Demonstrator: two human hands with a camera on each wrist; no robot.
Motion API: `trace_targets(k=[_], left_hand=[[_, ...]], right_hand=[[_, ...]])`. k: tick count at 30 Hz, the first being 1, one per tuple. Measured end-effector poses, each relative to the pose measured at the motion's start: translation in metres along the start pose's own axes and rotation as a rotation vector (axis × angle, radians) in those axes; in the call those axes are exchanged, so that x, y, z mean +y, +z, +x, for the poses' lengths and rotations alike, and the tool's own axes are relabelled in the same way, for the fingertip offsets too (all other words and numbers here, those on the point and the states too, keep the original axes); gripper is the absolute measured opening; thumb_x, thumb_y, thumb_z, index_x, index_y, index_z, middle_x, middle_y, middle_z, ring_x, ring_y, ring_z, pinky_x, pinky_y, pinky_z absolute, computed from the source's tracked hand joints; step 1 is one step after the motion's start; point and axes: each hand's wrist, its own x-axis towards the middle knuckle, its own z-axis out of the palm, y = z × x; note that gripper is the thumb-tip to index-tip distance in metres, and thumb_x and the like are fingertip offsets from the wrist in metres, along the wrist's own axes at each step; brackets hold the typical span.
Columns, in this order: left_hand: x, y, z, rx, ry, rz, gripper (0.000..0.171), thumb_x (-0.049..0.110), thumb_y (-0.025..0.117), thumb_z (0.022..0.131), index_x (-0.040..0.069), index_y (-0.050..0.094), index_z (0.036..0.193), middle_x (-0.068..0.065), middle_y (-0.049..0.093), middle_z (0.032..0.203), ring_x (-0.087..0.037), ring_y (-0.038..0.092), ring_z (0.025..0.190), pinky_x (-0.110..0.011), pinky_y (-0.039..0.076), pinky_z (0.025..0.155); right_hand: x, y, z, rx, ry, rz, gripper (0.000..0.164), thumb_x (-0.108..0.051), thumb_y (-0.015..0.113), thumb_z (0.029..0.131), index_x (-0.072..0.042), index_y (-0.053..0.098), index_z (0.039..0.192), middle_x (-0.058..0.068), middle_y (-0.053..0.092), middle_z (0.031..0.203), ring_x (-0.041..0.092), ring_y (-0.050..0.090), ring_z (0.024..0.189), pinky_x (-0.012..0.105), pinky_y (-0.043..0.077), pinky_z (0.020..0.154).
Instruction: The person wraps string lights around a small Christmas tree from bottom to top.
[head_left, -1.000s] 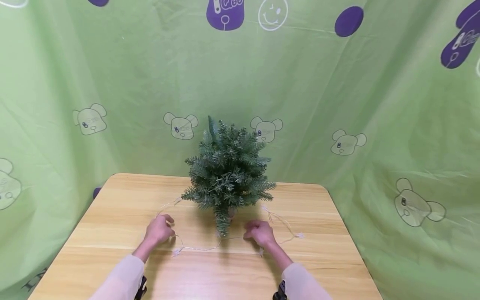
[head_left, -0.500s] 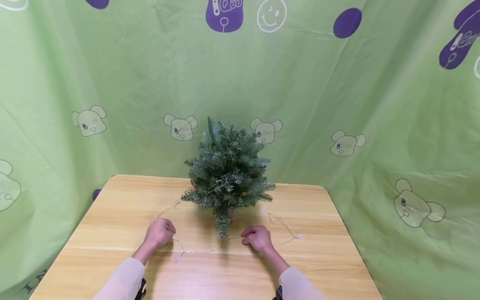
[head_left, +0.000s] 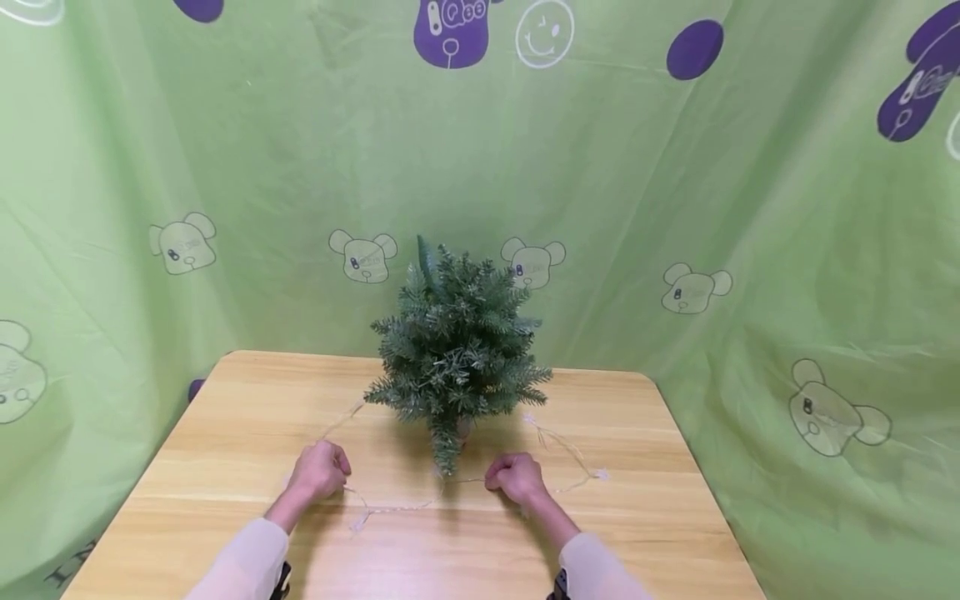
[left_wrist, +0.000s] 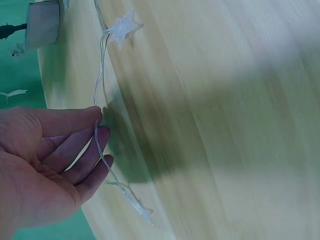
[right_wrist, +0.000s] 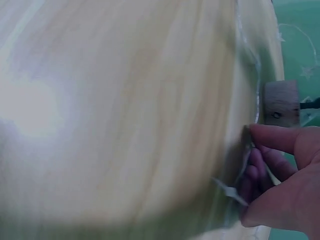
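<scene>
A string of star lights (head_left: 397,509) on thin clear wire lies in a loose loop round the foot of a small artificial Christmas tree (head_left: 457,342). My left hand (head_left: 320,471) pinches the wire at the loop's left side. In the left wrist view, thumb and fingertips meet on the wire (left_wrist: 96,85), between a clear star (left_wrist: 122,30) above and another star (left_wrist: 144,212) below. On the right, my right hand (head_left: 516,477) pinches the front stretch of wire. The right wrist view has its fingertips near the tree's round wooden base (right_wrist: 281,102), with a star (right_wrist: 230,192) close by the fingers.
The wooden table (head_left: 637,533) has a rounded far edge close to a green printed curtain (head_left: 615,167). More of the light string, with a star (head_left: 601,474), lies right of the tree. Low branches overhang the front wire.
My left hand has drawn slightly nearer the person, its fingers closing on the wire. The front left star has come nearer too. My right hand has shifted a little left.
</scene>
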Motion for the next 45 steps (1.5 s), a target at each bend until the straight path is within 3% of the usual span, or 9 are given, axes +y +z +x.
trace_targets(k=[6, 11, 14, 20, 28, 33, 36, 40, 45], left_hand=[[0.007, -0.010, -0.006, -0.056, 0.006, -0.007, 0.023, -0.017, 0.065, 0.067, 0.001, 0.072, 0.080, -0.010, 0.070, 0.081, -0.021, 0.059, 0.068, -0.027, 0.053, 0.056], [0.017, -0.020, -0.012, -0.146, 0.034, 0.016, 0.018, -0.014, 0.069, 0.071, 0.003, 0.072, 0.076, -0.010, 0.072, 0.085, -0.022, 0.062, 0.077, -0.038, 0.059, 0.070], [0.024, -0.027, -0.014, -0.211, 0.033, 0.013, 0.018, -0.015, 0.068, 0.072, 0.003, 0.072, 0.075, -0.010, 0.071, 0.083, -0.023, 0.061, 0.074, -0.043, 0.060, 0.072], [0.040, -0.039, -0.017, -0.311, 0.031, 0.013, 0.022, -0.017, 0.065, 0.071, 0.003, 0.071, 0.077, -0.008, 0.068, 0.074, -0.016, 0.056, 0.058, -0.028, 0.053, 0.056], [0.057, -0.056, -0.023, -0.429, 0.085, -0.005, 0.021, -0.014, 0.064, 0.069, 0.001, 0.069, 0.083, -0.008, 0.065, 0.073, -0.015, 0.054, 0.057, -0.026, 0.051, 0.055], [0.060, -0.070, -0.027, -0.522, 0.104, -0.012, 0.022, -0.013, 0.066, 0.070, 0.001, 0.070, 0.086, -0.008, 0.065, 0.073, -0.016, 0.057, 0.060, -0.031, 0.055, 0.060], [0.060, -0.077, -0.029, -0.599, 0.109, -0.049, 0.018, -0.011, 0.068, 0.073, -0.001, 0.070, 0.089, -0.011, 0.067, 0.075, -0.017, 0.059, 0.061, -0.031, 0.057, 0.061], [0.059, -0.084, -0.029, -0.693, 0.084, -0.139, 0.013, -0.006, 0.070, 0.080, -0.004, 0.070, 0.093, -0.014, 0.070, 0.075, -0.017, 0.061, 0.061, -0.029, 0.058, 0.062], [0.060, -0.091, -0.029, -0.748, 0.081, -0.192, 0.011, -0.002, 0.071, 0.084, -0.004, 0.071, 0.095, -0.013, 0.071, 0.075, -0.016, 0.063, 0.061, -0.030, 0.060, 0.064]], right_hand=[[-0.006, -0.023, -0.004, -0.080, -0.021, -0.075, 0.007, -0.006, 0.078, 0.076, -0.005, 0.075, 0.083, 0.003, 0.073, 0.083, 0.019, 0.064, 0.079, 0.040, 0.057, 0.077], [-0.015, -0.046, -0.010, -0.237, -0.033, -0.052, 0.010, -0.003, 0.074, 0.078, 0.000, 0.073, 0.087, 0.008, 0.071, 0.080, 0.022, 0.064, 0.073, 0.037, 0.058, 0.069], [-0.023, -0.059, -0.013, -0.319, -0.037, -0.029, 0.012, -0.001, 0.073, 0.075, 0.003, 0.071, 0.087, 0.012, 0.070, 0.075, 0.023, 0.063, 0.068, 0.041, 0.059, 0.069], [-0.035, -0.081, -0.017, -0.421, -0.043, -0.010, 0.012, 0.000, 0.073, 0.077, 0.004, 0.070, 0.088, 0.014, 0.070, 0.076, 0.021, 0.063, 0.066, 0.044, 0.060, 0.072], [-0.048, -0.109, -0.021, -0.542, -0.018, 0.081, 0.016, 0.002, 0.067, 0.079, 0.007, 0.067, 0.094, 0.014, 0.068, 0.078, 0.020, 0.062, 0.070, 0.036, 0.058, 0.070], [-0.056, -0.129, -0.024, -0.652, -0.032, 0.087, 0.021, 0.002, 0.067, 0.081, 0.010, 0.068, 0.100, 0.010, 0.067, 0.078, 0.019, 0.059, 0.071, 0.030, 0.054, 0.068], [-0.059, -0.143, -0.026, -0.693, -0.032, 0.072, 0.020, 0.000, 0.067, 0.082, 0.009, 0.070, 0.100, 0.008, 0.068, 0.079, 0.018, 0.060, 0.072, 0.034, 0.057, 0.073], [-0.063, -0.158, -0.030, -0.723, -0.029, 0.066, 0.020, -0.003, 0.069, 0.084, 0.009, 0.070, 0.100, 0.006, 0.070, 0.081, 0.017, 0.063, 0.073, 0.037, 0.059, 0.077], [-0.072, -0.173, -0.033, -0.749, -0.061, 0.068, 0.021, -0.006, 0.071, 0.086, 0.009, 0.071, 0.100, 0.005, 0.072, 0.085, 0.018, 0.066, 0.078, 0.036, 0.059, 0.080]])
